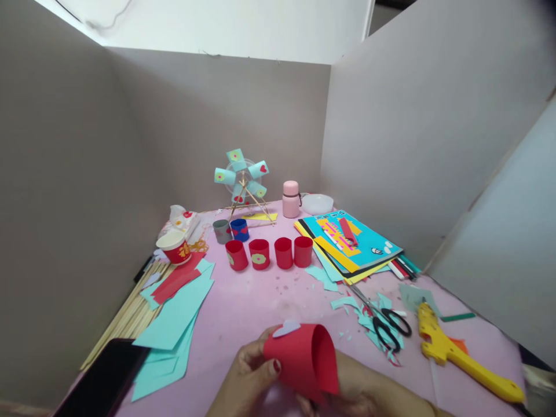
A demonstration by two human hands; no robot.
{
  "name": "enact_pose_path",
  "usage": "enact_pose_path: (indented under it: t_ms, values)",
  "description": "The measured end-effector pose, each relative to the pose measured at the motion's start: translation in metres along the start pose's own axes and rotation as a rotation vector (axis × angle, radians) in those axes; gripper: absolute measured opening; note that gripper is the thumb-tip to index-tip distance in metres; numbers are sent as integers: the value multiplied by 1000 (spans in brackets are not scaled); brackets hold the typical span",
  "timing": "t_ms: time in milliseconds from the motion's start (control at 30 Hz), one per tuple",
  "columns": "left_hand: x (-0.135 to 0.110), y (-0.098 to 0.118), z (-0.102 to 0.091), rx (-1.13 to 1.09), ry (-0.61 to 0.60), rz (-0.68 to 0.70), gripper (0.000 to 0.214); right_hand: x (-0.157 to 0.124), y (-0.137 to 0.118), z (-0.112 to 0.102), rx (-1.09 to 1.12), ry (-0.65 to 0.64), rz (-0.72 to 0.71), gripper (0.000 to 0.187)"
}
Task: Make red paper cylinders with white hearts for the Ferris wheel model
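Both my hands hold a strip of red paper [304, 359] curled into a tube near the front edge of the pink table [252, 307]. My left hand [247, 376] pinches its left side with thumb and fingers. A small pale paper heart [285, 328] sits at the tube's top left edge. My right hand [369, 394] lies under and behind the tube, its fingers mostly hidden by the paper.
A row of red paper rings [269, 253], a grey ring and a blue ring [239, 229] stand mid-table. Behind them are a paper ferris wheel [241, 176] and a pink bottle [291, 199]. Scissors [384, 321], a yellow glue gun [456, 353], stacked coloured paper [347, 243], teal sheets [174, 330], wooden sticks and a phone [104, 376] surround the hands.
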State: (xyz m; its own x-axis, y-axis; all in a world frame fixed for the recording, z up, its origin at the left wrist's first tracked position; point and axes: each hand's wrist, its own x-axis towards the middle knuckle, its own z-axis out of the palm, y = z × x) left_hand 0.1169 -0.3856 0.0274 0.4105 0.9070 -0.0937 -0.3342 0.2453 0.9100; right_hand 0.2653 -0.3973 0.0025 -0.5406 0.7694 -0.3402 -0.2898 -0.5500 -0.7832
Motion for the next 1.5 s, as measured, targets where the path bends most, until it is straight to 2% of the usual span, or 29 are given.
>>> enact_pose_path:
  t_ms: [100, 200, 300, 467, 567, 633, 700, 767, 800, 833, 867, 933, 1000, 1133, 1300, 1500]
  values:
    - [1, -5, -5, -10, 37, -33, 28, 6, 2, -5, -49, -29, 22, 44]
    - [5, -1, -18, -56, 207, 5, 27, 11, 0, -15, -103, -17, -22, 55]
    - [12, 8, -29, 8, 346, 56, 41, 14, -6, -23, -159, 74, -123, 64]
    - [18, 7, -31, 136, 318, -56, 57, 5, -21, -25, -336, 208, -279, 56]
    - [17, 1, -31, 282, 294, -79, 76, -21, -34, -28, -478, 314, -385, 44]
    - [14, 0, -30, 370, 332, -78, 79, -50, -40, -38, -588, 425, -457, 33]
    - [11, 1, -26, 416, 408, -75, 70, -85, -40, -60, -719, 575, -494, 29]
    - [7, 2, -18, 413, 463, -50, 62, -119, -33, -91, -1119, 893, -484, 31]
    - [5, 1, -14, 405, 471, -34, 61, -135, -27, -107, -1247, 1035, -471, 32]
    - [4, -1, -11, 398, 468, -22, 61, -148, -20, -122, -1363, 1125, -450, 35]
    - [3, -3, -9, 393, 463, -11, 61, -160, -14, -134, -1471, 1161, -412, 37]
    - [3, -9, -8, 392, 443, 5, 62, -176, -3, -150, -1635, 1162, -282, 37]
    - [7, -16, -14, 427, 396, 28, 62, -182, 4, -154, -1710, 1164, -183, 36]
    - [17, -26, -34, 738, 235, 96, 60, -177, 7, -153, -1713, 1247, -122, 52]
    - [15, -20, -49, 1111, 151, 244, 61, -173, 7, -164, -1643, 1269, -153, 59]
    - [15, -13, -58, 1346, 108, 416, 56, -176, 16, -185, -1564, 1237, -281, 53]
